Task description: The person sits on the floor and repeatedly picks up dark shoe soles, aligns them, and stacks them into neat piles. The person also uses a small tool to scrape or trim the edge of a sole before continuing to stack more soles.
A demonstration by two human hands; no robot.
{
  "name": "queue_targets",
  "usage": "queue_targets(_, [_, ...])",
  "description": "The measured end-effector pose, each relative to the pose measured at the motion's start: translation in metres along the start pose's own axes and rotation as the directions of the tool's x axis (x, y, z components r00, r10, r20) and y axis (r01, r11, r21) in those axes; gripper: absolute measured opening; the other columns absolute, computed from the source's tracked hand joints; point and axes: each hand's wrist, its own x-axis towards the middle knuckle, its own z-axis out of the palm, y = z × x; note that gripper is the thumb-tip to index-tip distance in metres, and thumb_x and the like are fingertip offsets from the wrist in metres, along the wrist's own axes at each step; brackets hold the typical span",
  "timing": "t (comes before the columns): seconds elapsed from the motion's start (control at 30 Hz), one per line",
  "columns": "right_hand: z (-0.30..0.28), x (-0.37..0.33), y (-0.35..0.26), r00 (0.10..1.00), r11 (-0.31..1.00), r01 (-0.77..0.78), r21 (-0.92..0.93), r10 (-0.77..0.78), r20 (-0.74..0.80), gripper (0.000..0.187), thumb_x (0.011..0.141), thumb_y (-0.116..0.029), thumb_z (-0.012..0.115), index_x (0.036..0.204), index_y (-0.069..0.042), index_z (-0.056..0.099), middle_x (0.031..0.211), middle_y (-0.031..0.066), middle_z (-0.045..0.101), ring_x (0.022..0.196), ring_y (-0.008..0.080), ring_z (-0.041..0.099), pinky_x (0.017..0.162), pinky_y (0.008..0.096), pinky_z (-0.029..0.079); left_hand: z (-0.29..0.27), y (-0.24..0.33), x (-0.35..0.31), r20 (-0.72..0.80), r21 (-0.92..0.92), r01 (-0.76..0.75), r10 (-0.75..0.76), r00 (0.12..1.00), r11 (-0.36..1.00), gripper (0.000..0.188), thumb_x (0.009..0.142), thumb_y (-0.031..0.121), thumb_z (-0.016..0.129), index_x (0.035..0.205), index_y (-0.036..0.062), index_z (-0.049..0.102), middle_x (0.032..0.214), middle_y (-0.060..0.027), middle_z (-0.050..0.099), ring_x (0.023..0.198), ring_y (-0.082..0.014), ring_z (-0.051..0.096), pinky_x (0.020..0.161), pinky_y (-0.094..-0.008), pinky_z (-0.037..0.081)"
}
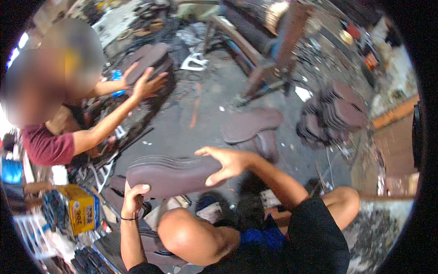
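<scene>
A short stack of dark brown shoe soles (171, 179) is held level between my two hands, above my bent knee. My left hand (133, 198) grips the near left end, thumb on top and fingers hidden beneath. At the other end, my right hand (230, 164) clasps the soles with thumb and fingers spread around the tip. More brown soles (251, 124) lie crosswise on the floor just beyond my right hand. To the far left, a person in a maroon sleeve (50, 145) has both hands on another stack of soles (153, 57).
Tall piles of brown soles (342, 107) stand on the floor to the right. A rusty metal frame (260, 75) is at the back. Near my left arm are a yellow box (81, 208) and several loose items. White scraps (195, 62) litter the grey floor.
</scene>
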Motion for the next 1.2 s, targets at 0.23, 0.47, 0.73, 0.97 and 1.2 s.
queue_targets(0.23, [-0.096, -0.163, 0.044, 0.866, 0.868, -0.404, 0.289, 0.465, -0.187, 0.090, 0.073, -0.038, 0.089, 0.145, -0.003, 0.047, 0.140, 0.0140, 0.055, 0.128, 0.0262, 0.053, 0.110, 0.0374, 0.041, 0.146, -0.057, 0.046, 0.367, 0.277, 0.242, -0.335, 0.868, 0.930, 0.088, 0.084, 0.042, 0.080, 0.149, -0.0009, 0.039, 0.145, -0.0136, 0.050, 0.132, -0.0254, 0.050, 0.112, -0.0435, 0.038])
queue_targets(0.47, [-0.105, -0.222, 0.132, 0.619, 0.753, -0.147, 0.641, 0.576, -0.534, 0.086, 0.076, -0.021, 0.084, 0.148, -0.001, 0.040, 0.136, 0.0133, 0.056, 0.122, 0.0252, 0.055, 0.106, 0.0359, 0.043, 0.208, -0.154, 0.137, 0.442, 0.273, 0.302, -0.398, 0.804, 0.913, 0.093, 0.085, 0.051, 0.078, 0.155, 0.0143, 0.030, 0.149, -0.0065, 0.046, 0.138, -0.0235, 0.042, 0.108, -0.0434, 0.041])
queue_targets(0.73, [-0.110, -0.202, 0.102, 0.404, 0.658, -0.737, 0.155, 0.612, -0.679, 0.120, 0.070, -0.059, 0.084, 0.154, 0.004, 0.026, 0.153, 0.0259, 0.040, 0.142, 0.0354, 0.041, 0.117, 0.0468, 0.033, 0.195, -0.137, 0.116, 0.153, 0.593, 0.193, -0.344, 0.926, 0.782, 0.125, 0.078, 0.062, 0.079, 0.153, -0.0131, 0.013, 0.157, -0.0293, 0.030, 0.146, -0.0379, 0.033, 0.120, -0.0436, 0.029])
queue_targets(0.97, [-0.019, -0.015, -0.039, 0.752, 0.996, -0.057, -0.071, -0.004, -0.659, 0.039, 0.098, -0.015, 0.065, 0.133, -0.004, 0.056, 0.107, 0.0074, 0.066, 0.094, 0.0142, 0.061, 0.085, 0.0300, 0.052, 0.063, -0.192, 0.036, 0.284, 0.350, -0.346, 0.253, 0.925, 0.871, 0.065, 0.092, 0.033, 0.071, 0.144, 0.0020, 0.048, 0.146, -0.0219, 0.050, 0.138, -0.0300, 0.047, 0.115, -0.0410, 0.037])
queue_targets(1.2, [0.172, 0.177, 0.026, 0.993, 0.999, 0.039, 0.012, -0.038, -0.115, 0.047, 0.096, -0.025, 0.067, 0.133, 0.000, 0.053, 0.118, 0.0195, 0.065, 0.106, 0.0277, 0.066, 0.090, 0.0390, 0.055, -0.108, -0.183, -0.078, -0.806, 0.589, 0.365, 0.557, 0.199, 0.721, 0.056, 0.090, 0.025, 0.067, 0.133, -0.0077, 0.052, 0.126, -0.0280, 0.061, 0.122, -0.0408, 0.057, 0.105, -0.0455, 0.044])
